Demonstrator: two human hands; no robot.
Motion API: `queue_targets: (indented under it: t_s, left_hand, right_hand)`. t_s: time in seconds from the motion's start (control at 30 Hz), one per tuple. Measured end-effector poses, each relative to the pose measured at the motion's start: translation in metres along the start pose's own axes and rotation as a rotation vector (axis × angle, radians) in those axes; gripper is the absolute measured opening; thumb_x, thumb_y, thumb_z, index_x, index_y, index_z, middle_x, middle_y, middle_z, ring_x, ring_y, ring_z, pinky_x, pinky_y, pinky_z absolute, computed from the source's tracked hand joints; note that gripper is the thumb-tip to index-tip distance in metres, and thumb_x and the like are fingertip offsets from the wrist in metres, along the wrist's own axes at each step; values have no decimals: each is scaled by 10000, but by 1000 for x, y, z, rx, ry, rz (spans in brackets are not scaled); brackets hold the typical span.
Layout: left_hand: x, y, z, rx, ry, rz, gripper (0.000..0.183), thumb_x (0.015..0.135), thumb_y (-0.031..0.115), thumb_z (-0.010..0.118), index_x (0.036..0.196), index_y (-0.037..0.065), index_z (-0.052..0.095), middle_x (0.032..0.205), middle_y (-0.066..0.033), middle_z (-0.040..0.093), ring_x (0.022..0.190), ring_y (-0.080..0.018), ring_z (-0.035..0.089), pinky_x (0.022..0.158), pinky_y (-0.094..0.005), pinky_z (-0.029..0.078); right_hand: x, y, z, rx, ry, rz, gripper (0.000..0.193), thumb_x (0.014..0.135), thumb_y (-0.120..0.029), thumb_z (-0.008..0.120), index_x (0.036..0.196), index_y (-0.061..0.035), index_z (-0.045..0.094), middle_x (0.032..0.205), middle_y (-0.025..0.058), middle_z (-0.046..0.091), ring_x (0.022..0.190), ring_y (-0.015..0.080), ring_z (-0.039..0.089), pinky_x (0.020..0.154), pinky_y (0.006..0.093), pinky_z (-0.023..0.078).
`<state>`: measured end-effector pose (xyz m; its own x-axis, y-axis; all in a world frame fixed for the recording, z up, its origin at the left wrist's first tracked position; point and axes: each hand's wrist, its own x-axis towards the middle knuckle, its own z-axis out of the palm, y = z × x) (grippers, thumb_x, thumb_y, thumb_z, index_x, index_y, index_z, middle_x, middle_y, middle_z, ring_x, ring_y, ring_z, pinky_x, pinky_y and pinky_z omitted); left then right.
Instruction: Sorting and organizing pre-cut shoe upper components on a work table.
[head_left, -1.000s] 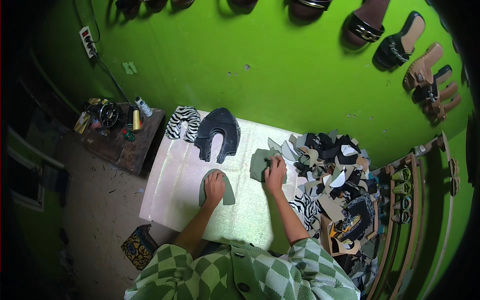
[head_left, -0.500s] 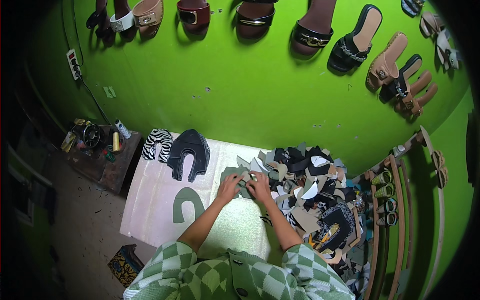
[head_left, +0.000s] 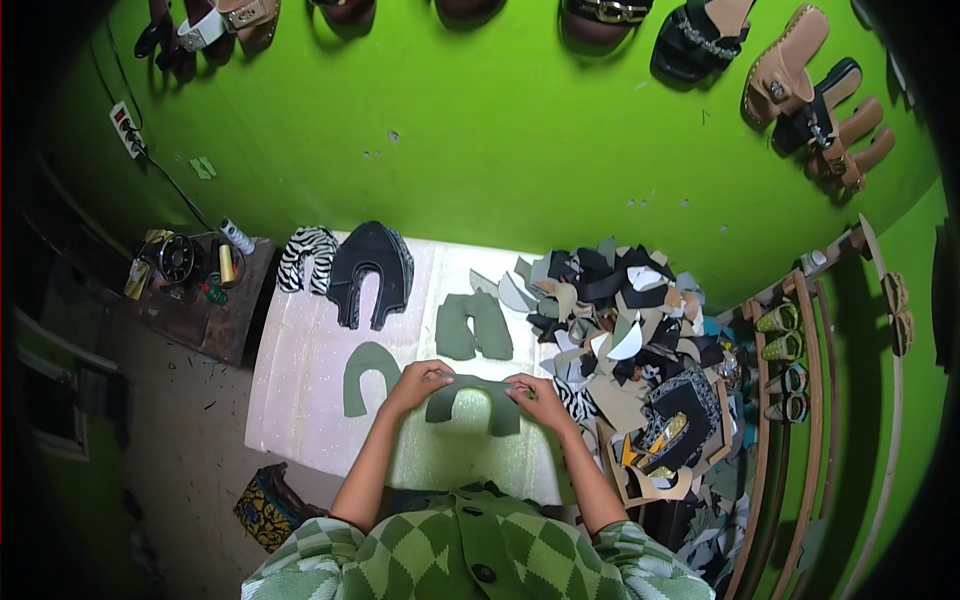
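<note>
One green U-shaped cutout (head_left: 504, 413) is held over the near part of the pale table (head_left: 300, 405), its far edge pinched between thumb and fingers of the left hand (head_left: 422, 381) and, likewise, the right hand (head_left: 538, 398). A green U-shaped pile (head_left: 456, 329) lies just beyond, a matching single piece (head_left: 371, 355) lies left, and mixed scraps (head_left: 600, 300) are heaped right.

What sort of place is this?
Probably a small sandal-making workshop: sandals line the green wall, offcuts lie heaped to the right, and the left hand and right hand hold an arch-shaped green piece.
</note>
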<state>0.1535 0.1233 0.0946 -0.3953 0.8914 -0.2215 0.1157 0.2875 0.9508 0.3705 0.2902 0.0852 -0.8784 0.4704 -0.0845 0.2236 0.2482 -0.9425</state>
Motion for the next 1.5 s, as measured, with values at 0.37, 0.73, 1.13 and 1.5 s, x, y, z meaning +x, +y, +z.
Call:
queue_targets:
  t_s: [0.37,0.73,1.13,1.5]
  left_hand:
    - [-32,-75,52,583,242,174,457,624,65,715,1055,140,584,1111,-70,523,1067,-267,476,853,-366,428]
    - [-23,-77,53,755,165,187,469,621,150,755,1067,162,611,1229,-102,451,1145,-311,410,931,-414,383]
    - [-19,-75,41,677,300,194,390,648,124,741,1015,130,609,1174,-109,472,1116,-322,421,940,-411,372]
    - [7,-14,47,373,409,371,282,758,134,662,1006,46,563,1055,-120,536,987,-301,509,858,-382,408]
  right_hand:
    - [-27,48,37,-681,50,-111,497,690,-64,658,1160,-190,554,1060,80,507,952,255,516,777,377,412]
    - [35,46,-2,-888,239,-61,342,692,-51,579,1027,-120,598,993,89,504,940,273,484,771,414,384]
    - [152,64,-86,-1298,431,-84,167,746,-168,550,850,-144,678,957,43,522,933,231,475,776,396,336]
    - [121,-31,-54,-813,522,-445,141,713,-95,642,852,-115,630,988,30,603,987,212,521,894,391,308]
